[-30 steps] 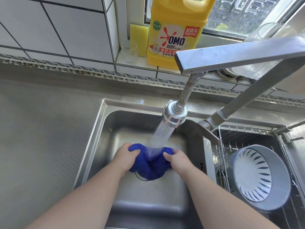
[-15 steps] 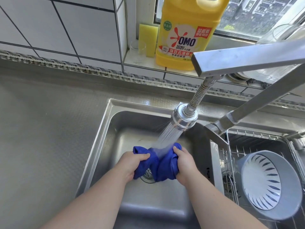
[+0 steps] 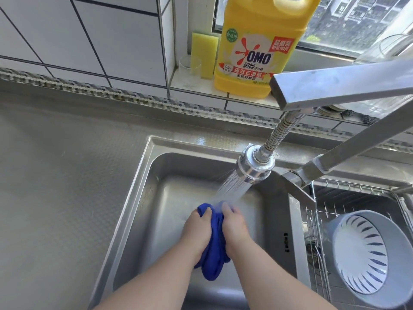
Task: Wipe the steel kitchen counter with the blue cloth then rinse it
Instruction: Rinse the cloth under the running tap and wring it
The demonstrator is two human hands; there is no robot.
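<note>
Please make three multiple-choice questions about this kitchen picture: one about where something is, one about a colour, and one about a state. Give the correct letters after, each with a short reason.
1. Where does the big detergent bottle stand?
A. On the window ledge behind the sink
B. Inside the sink basin
C. In the wire rack

2. What colour is the cloth that the hands hold?
A. Green
B. Blue
C. White

3. What is the state of the faucet?
A. Turned off and dry
B. Spraying water
C. Removed from its hose

Answers:
1. A, the yellow detergent bottle stands on the tiled ledge by the window, next to a yellow sponge.
2. B, the blue cloth is bunched between the left hand and the right hand, over the sink.
3. B, water streams from the spray head down onto the cloth.
</note>
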